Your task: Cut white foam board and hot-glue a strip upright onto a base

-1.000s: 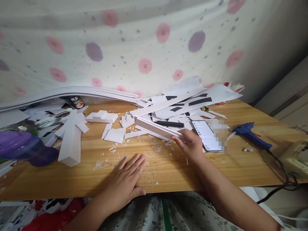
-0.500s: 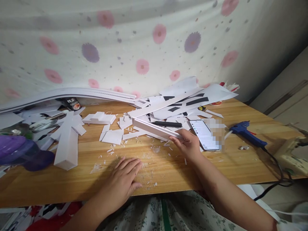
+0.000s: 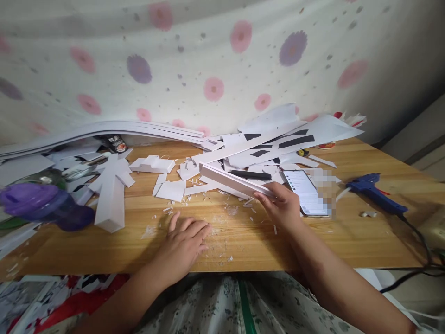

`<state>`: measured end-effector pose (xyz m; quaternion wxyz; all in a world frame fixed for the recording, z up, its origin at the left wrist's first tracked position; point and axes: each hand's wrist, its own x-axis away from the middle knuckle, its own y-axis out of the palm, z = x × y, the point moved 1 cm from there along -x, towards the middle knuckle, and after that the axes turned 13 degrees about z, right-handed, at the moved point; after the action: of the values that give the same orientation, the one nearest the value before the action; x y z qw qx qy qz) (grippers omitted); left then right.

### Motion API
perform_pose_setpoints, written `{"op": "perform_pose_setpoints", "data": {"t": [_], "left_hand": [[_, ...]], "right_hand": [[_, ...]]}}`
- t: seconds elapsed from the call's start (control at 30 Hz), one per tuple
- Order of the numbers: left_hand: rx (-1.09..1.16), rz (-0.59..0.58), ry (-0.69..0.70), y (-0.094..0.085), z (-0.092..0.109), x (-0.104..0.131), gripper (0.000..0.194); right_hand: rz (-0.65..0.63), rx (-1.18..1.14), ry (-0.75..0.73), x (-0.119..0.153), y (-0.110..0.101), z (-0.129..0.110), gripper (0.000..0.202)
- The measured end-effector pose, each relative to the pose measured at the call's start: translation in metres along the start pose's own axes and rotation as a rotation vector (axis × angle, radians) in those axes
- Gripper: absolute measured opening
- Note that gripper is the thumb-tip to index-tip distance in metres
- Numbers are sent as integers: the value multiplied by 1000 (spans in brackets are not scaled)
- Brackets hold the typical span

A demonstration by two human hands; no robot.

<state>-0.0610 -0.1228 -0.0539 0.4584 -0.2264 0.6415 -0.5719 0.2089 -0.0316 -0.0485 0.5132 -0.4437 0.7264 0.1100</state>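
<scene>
My right hand [image 3: 280,204] grips one end of a long, narrow white board piece [image 3: 236,182], thumb on the near side, and holds it slanting up to the left above the table. It looks like foam board or card folded into a channel. My left hand [image 3: 187,239] rests palm down on the wooden table [image 3: 243,253], fingers apart, holding nothing. Small white scraps [image 3: 206,199] lie around it. Just behind the held piece is a black stick-like tool [image 3: 251,175], partly covered.
A phone [image 3: 306,192] with a lit screen lies right of my right hand, and a blue glue gun [image 3: 377,192] beyond it. At left stand a purple bottle [image 3: 45,204] and a white box-shaped model [image 3: 110,199]. Cut white sheets [image 3: 288,144] pile up at the back.
The view has shifted, so the table's things sit further right. My left hand's fingers have bent and spread slightly. The right hand still holds the white piece.
</scene>
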Motion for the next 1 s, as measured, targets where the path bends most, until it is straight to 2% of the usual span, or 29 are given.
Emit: {"op": "perform_pose_setpoints", "data": {"t": [0.13,0.27,0.37,0.47,0.5,0.53,0.57,0.6,0.7,0.8,0.87,1.0], "left_hand": [[40,13,-65,1,0,-3,30],[19,106,-80,1,-11,-2,19],[-58,262,-156,-9,-31,1,20],[-65,528,-272,-27,-50,-3,16],[-56,563,-306,-31,-54,-9,19],[-47,547,-330,-33,-57,-17,22],[-51,449,-348,-33,-60,-28,25],[-57,277,-342,-29,-61,-40,26],[-26,83,-249,-11,-64,-79,26],[-42,17,-234,8,-69,-106,27],[-38,1,-232,15,-73,-113,21],[44,14,-227,8,-74,-107,21]], "right_hand": [[25,-8,-8,0,1,2,22],[44,7,-9,-1,-3,3,22],[23,-30,-8,-2,-12,2,16],[-167,-149,-147,-1,-19,-4,7],[-240,-185,-201,0,-21,-6,9],[-300,-211,-242,1,-23,-9,12],[-339,-225,-264,2,-24,-12,14],[-361,-233,-273,2,-25,-14,14],[-369,-248,-268,4,-30,-18,14],[-378,-232,-240,11,-37,-18,16],[-378,-234,-222,20,-42,-16,18],[-372,-249,-169,31,-45,-14,20]]}}
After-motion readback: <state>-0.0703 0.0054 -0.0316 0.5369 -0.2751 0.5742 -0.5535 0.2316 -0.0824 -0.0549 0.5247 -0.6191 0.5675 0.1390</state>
